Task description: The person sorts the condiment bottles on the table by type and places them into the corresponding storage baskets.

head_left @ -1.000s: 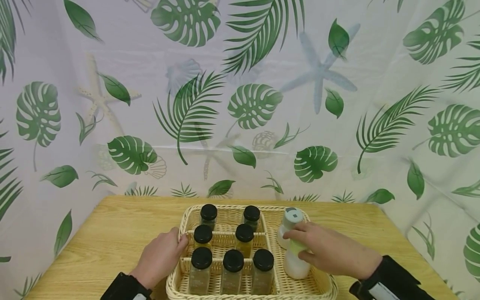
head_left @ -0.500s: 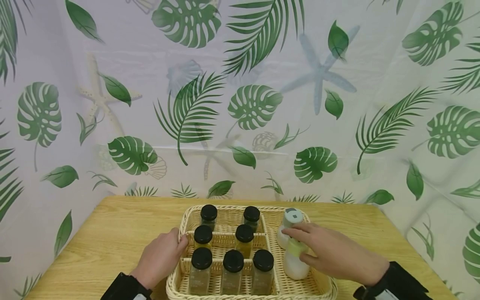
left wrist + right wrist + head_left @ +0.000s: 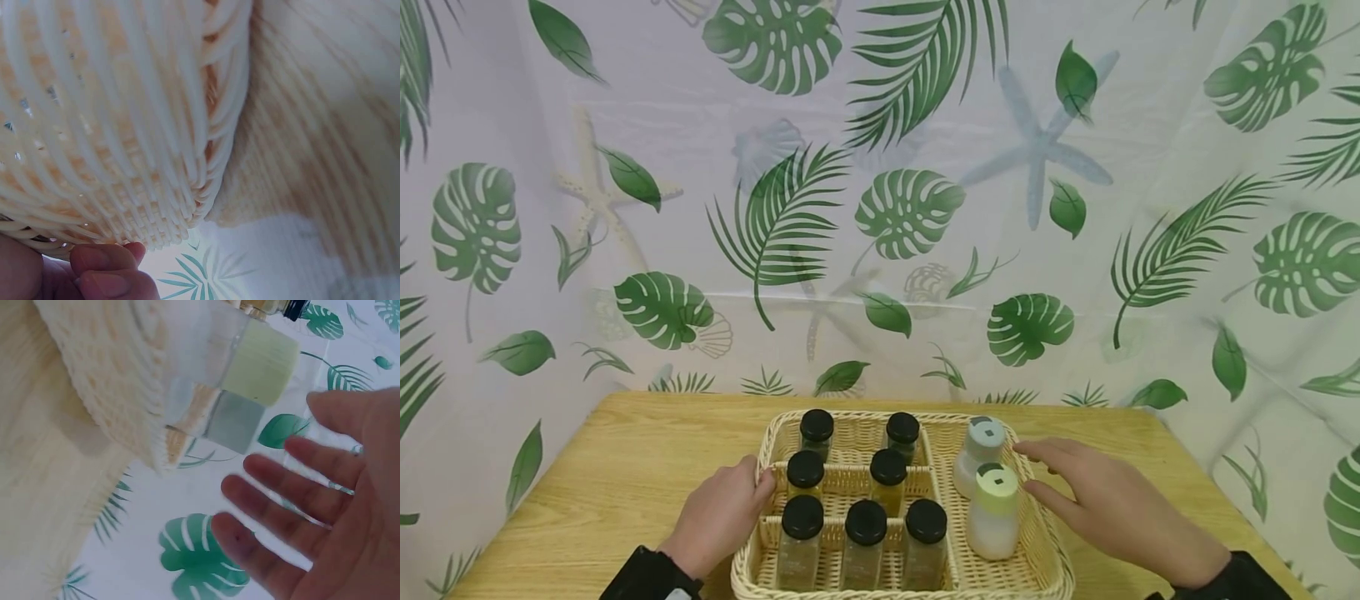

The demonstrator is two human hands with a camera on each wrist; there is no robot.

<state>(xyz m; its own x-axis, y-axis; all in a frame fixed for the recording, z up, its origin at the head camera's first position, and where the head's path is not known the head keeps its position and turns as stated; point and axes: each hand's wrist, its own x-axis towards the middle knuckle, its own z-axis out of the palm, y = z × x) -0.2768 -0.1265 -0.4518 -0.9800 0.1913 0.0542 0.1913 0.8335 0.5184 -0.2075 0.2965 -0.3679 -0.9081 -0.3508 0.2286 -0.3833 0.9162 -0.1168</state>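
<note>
My left hand (image 3: 721,510) grips the left rim of a woven basket (image 3: 1047,542) with dividers. In the left wrist view, its curled fingers (image 3: 115,278) are at the basket's edge. On the right, my right hand (image 3: 1112,504) has its fingers spread and holds nothing. It is just beside a clear bottle with a pale yellow cap (image 3: 995,521), which stands upright in the long right compartment. Behind that bottle stands another with a grey-blue cap (image 3: 983,442). In the right wrist view, a gap shows between the fingers and both caps.
Several black-lidded glass jars (image 3: 864,542) stand in the smaller left compartments, some with yellowish contents. The basket is on a wooden table (image 3: 647,450). Behind the table hangs a white cloth (image 3: 880,275) with a leaf print.
My right hand has let go of the yellow-capped bottle and moved right, uncovering its cap. The bottle remains in the right compartment. My left hand stays on the rim.
</note>
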